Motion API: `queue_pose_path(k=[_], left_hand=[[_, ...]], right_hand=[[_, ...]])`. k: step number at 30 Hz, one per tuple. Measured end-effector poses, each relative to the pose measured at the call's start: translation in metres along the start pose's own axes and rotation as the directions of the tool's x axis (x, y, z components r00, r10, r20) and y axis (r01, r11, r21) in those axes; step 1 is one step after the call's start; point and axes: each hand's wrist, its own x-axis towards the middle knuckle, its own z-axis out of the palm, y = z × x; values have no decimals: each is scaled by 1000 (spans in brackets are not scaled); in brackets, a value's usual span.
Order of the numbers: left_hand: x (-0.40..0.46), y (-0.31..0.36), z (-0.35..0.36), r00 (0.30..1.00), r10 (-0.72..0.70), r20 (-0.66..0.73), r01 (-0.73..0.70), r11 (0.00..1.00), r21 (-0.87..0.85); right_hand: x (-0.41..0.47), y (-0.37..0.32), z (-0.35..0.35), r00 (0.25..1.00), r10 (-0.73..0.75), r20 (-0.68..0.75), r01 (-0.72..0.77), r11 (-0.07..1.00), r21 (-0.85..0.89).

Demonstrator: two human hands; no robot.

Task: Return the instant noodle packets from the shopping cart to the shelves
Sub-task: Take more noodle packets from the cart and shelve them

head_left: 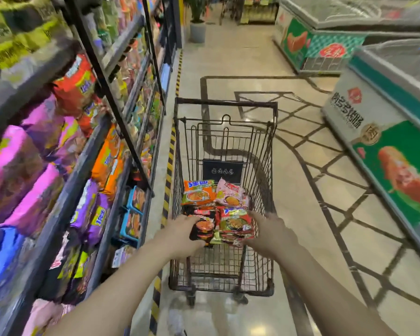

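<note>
While four packets lie in the cart | left hand grip grasps black packet | right hand grip grasps red packet | I judge shelves restocking barely begun

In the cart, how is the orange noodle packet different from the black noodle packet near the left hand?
The orange packet lies at the far side of the shopping cart, untouched; the black packet lies nearer the person, gripped by the left hand. The orange one is bright with a green lower part; the black one is dark with a red bowl picture. Both are flat instant noodle packets lying face up.
</note>
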Motion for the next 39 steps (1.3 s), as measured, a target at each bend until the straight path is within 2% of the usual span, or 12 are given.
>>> queue_pose_path(k=[3,6,9,14,17,21,25,28,30,33,39], left_hand=[[62,-13,3,993,24,114,-21,999,-24],[122,-25,16,986,15,167,-11,1000,-22],[163,-30,24,971,-40,236,46,999,-23],[227,-50,51,970,-74,232,92,993,-68],[263,-57,69,963,-150,224,183,974,-136],[309,-57,98,902,-272,335,389,848,-359],[344,-71,134,862,-410,298,501,776,-383],[359,-80,154,816,-471,335,573,734,-364],[367,-87,164,802,-510,311,597,704,-385],[375,-94,173,769,-576,276,628,601,-495],[376,-106,183,788,-551,276,606,615,-505]], right_hand=[[44,-5,5,997,67,48,-68,998,17],[88,-7,15,987,134,94,-138,989,45],[129,-6,27,971,185,152,-196,978,63],[198,5,54,948,212,235,-243,964,111],[246,15,80,933,219,286,-281,939,197],[307,33,122,904,250,348,-385,830,403],[354,56,156,891,295,344,-436,767,471],[373,76,175,881,312,356,-460,740,490],[382,83,187,884,302,356,-452,748,487],[391,90,211,882,259,393,-448,720,530],[393,92,233,821,268,504,-538,660,525]])
